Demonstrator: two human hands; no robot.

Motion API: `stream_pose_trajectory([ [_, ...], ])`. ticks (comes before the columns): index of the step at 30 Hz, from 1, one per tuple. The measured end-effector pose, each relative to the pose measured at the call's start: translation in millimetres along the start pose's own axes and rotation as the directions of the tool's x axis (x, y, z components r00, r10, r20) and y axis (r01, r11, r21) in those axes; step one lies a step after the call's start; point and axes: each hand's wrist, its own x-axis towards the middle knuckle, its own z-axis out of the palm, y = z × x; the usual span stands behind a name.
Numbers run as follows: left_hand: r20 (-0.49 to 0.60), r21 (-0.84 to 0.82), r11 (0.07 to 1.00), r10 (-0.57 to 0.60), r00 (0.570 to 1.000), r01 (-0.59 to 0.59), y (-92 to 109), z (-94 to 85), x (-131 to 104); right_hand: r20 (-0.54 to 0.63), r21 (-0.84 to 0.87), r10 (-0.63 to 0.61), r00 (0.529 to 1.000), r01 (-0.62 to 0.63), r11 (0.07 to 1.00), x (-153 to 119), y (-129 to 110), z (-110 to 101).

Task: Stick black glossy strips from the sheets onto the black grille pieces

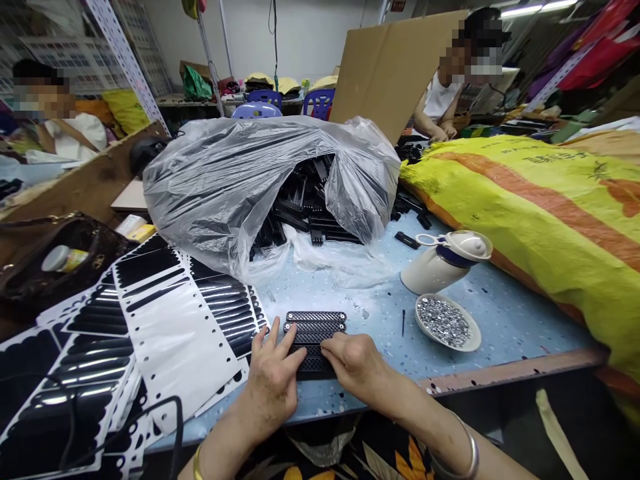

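Several black strips with a criss-cross texture lie side by side near the table's front edge. Small silvery dots show at the ends of the far strips. My left hand rests on their left ends with its fingers spread. At the right ends, the fingertips of my right hand are pinched together against a nearer strip; whatever they hold is hidden. To the right, a white bowl holds many tiny silvery metal pieces. A thin black pin-like piece lies between the strips and the bowl.
A large clear plastic bag of black parts stands behind. White lidded jug and yellow sack occupy the right. Sheets of black stickers and a brown handbag fill the left. Two people sit farther back.
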Motion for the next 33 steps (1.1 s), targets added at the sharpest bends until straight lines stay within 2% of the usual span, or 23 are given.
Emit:
stream_pose_trajectory([
  [4, -0.009, 0.005, 1.000, -0.010, 1.000, 0.010, -2, -1.1, -2, 0.030, -0.005, -0.011, 0.999, 0.012, 1.000, 1, -9, 2],
  [6, -0.014, 0.004, 1.000, -0.006, 1.000, 0.006, -3, -1.4, -3, -0.004, 0.017, -0.001, 1.000, 0.001, 1.000, 0, -9, -1],
  [10, -0.043, 0.018, 1.000, 0.015, 0.999, -0.014, -4, -2.6, -4, -0.202, 0.108, -0.008, 0.979, 0.030, 0.994, -13, 7, -12],
  [13, -0.026, 0.008, 1.000, 0.022, 0.999, -0.022, -2, -3.7, -4, -0.310, 0.107, 0.041, 0.950, -0.008, 0.994, -34, 24, -19],
  [16, 0.027, 0.003, 1.000, 0.025, 0.999, -0.025, 0, -3.5, -6, -0.316, 0.088, 0.076, 0.946, -0.051, 0.995, -51, 30, -17],
  [21, 0.052, 0.032, 0.998, 0.046, 0.998, -0.048, -2, -3.1, -6, -0.338, 0.013, -0.003, 0.941, 0.008, 1.000, -58, 22, -4],
  [27, 0.050, 0.056, 0.996, 0.061, 0.997, -0.064, -4, -5.4, -5, -0.261, -0.105, -0.066, 0.963, 0.040, 0.994, -64, 20, 10],
  [30, 0.084, 0.079, 0.994, 0.070, 0.994, -0.077, -5, -5.0, -6, -0.236, -0.159, -0.098, 0.967, 0.061, 0.985, -65, 22, 10],
  [33, 0.098, 0.087, 0.992, 0.080, 0.992, -0.089, -5, -4.3, -7, -0.230, -0.142, -0.131, 0.964, 0.100, 0.985, -61, 23, 4],
])
